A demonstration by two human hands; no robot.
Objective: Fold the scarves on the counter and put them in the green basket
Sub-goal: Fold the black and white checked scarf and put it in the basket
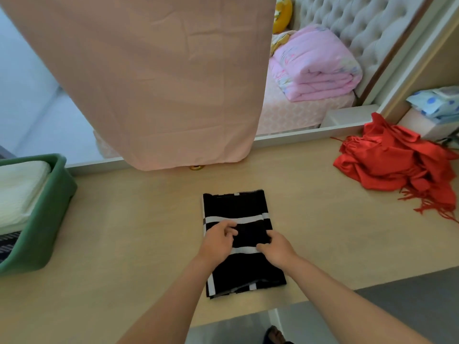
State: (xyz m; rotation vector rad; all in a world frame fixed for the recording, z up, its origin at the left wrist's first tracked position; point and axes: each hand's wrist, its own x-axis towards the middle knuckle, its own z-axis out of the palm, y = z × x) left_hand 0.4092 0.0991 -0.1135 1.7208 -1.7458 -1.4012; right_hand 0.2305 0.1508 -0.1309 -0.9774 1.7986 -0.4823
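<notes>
Centrally, a black folded scarf with pale grey stripes point(238, 234) lies flat on the light wooden desk point(139, 219), near its front edge, as a tall rectangle of several layers. Both bare hands rest on its middle: the left hand point(218, 240) lies on the left half with its fingers curled loosely toward the upper grey stripe, and the right hand point(277, 247) sits just beside it, its grip bent down onto the cloth at the lower grey stripe; whether either hand truly pinches the fabric or only presses on it, I cannot tell. Both forearms reach in from the bottom of the view. Well apart to the right, a crumpled red fringed scarf point(397, 167) lies in a heap on the desk near its far edge. At the left edge of the desk stands the green plastic basket point(49, 212), holding a cream folded cloth point(19, 189) with a dark patterned cloth below it. A large pink sheet of fabric point(154, 80) hangs over the far side of the desk. Beyond it, a folded pink quilt point(315, 65) lies on a bed with a grey tufted headboard point(357, 23).
</notes>
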